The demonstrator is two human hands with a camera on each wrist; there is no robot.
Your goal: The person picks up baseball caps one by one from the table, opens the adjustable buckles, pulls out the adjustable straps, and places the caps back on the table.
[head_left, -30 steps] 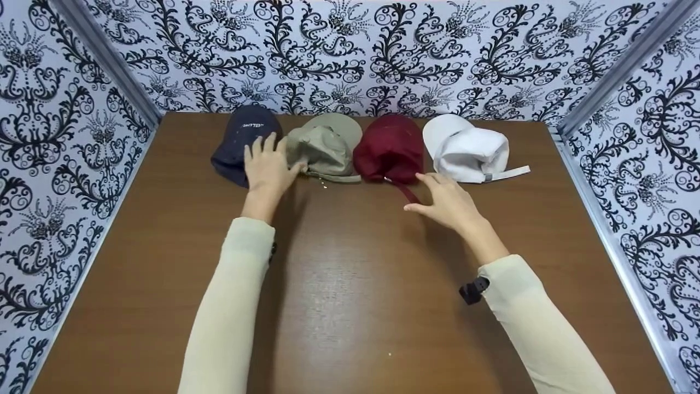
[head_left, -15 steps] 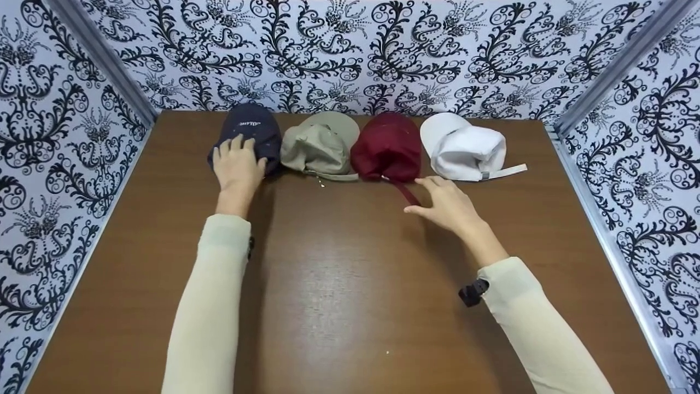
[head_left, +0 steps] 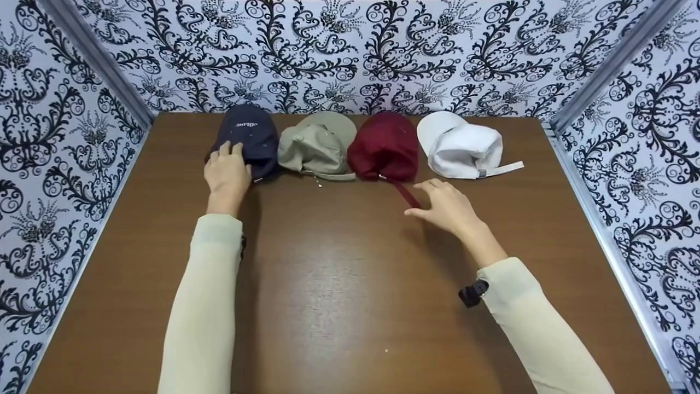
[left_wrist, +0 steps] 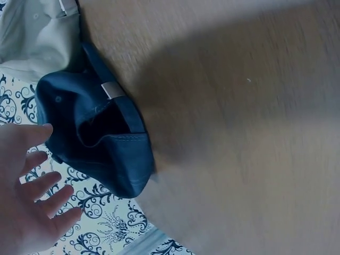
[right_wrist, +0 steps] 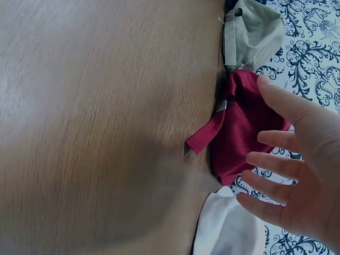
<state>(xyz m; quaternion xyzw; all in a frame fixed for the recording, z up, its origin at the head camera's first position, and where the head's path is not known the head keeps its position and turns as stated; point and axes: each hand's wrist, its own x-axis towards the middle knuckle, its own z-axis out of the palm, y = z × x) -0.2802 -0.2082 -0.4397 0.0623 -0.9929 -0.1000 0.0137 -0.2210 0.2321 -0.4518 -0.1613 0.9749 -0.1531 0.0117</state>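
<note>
Along the far edge of a brown wooden table (head_left: 333, 284), four caps sit in a row from left to right: a navy cap (head_left: 257, 137), a beige cap (head_left: 314, 148), a dark red cap (head_left: 385, 145) and a white cap (head_left: 467, 150). At the row's left end, a person's left hand (head_left: 225, 172) is at the near left side of the navy cap, its fingers spread and pinching nothing; whether they touch the fabric cannot be told. White lettering (head_left: 246, 124) marks the navy cap's front, and the left wrist view shows the opening at its back facing the near side. Right of center, the person's right hand (head_left: 445, 205) hovers in front of the dark red cap and the white cap, fingers parted and thumb held away, near the loose red strap (head_left: 406, 194) trailing onto the table. Pale sleeves (head_left: 199, 306) cover both arms, with a black device (head_left: 471, 294) at the right cuff. On the white cap, a white strap (head_left: 506, 169) juts to the right. Behind the row rises a white wall (head_left: 328, 49) patterned with black scrolls.
</note>
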